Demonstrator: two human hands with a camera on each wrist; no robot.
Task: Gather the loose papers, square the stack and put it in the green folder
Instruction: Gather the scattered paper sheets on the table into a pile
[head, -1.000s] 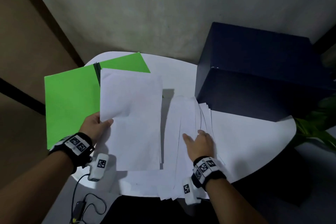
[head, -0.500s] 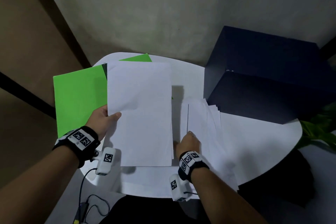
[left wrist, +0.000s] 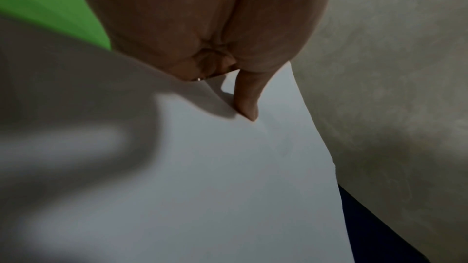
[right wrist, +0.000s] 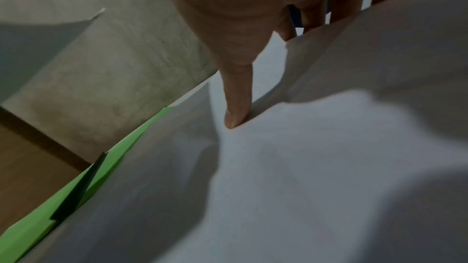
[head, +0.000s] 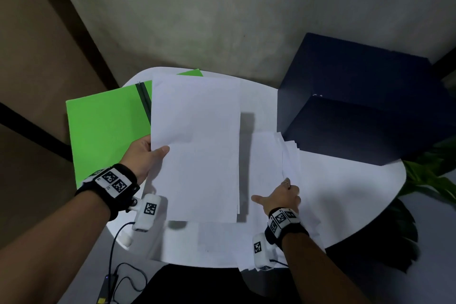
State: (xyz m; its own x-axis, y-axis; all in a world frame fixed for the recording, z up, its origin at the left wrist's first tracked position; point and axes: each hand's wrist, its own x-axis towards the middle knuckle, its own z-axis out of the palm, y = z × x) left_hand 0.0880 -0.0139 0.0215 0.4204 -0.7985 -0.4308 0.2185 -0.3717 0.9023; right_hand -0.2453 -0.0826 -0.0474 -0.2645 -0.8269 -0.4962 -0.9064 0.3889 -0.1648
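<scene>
My left hand [head: 148, 155] grips a stack of white papers [head: 195, 145] by its left edge, thumb [left wrist: 248, 107] on top, and holds it above the table, overlapping the right half of the open green folder [head: 106, 131]. To the right, loose papers [head: 271, 155] lie fanned on the white table [head: 350, 195]. My right hand [head: 281, 195] is on them: its fingers [right wrist: 311, 15] are tucked under the edge of some sheets and its thumb [right wrist: 238, 97] presses a sheet beside them. The folder's edge [right wrist: 113, 167] shows in the right wrist view.
A large dark blue box [head: 357, 106] stands on the table's far right, touching the loose sheets. Green plant leaves [head: 431, 175] reach in beyond the table's right rim. A black cable [head: 118, 266] hangs below the near left edge. More sheets [head: 209, 242] lie along the front edge.
My right hand slid left across the loose papers, then back right, and its flat fingers have dug under the sheets' edge. The left hand keeps holding its stack over the folder.
</scene>
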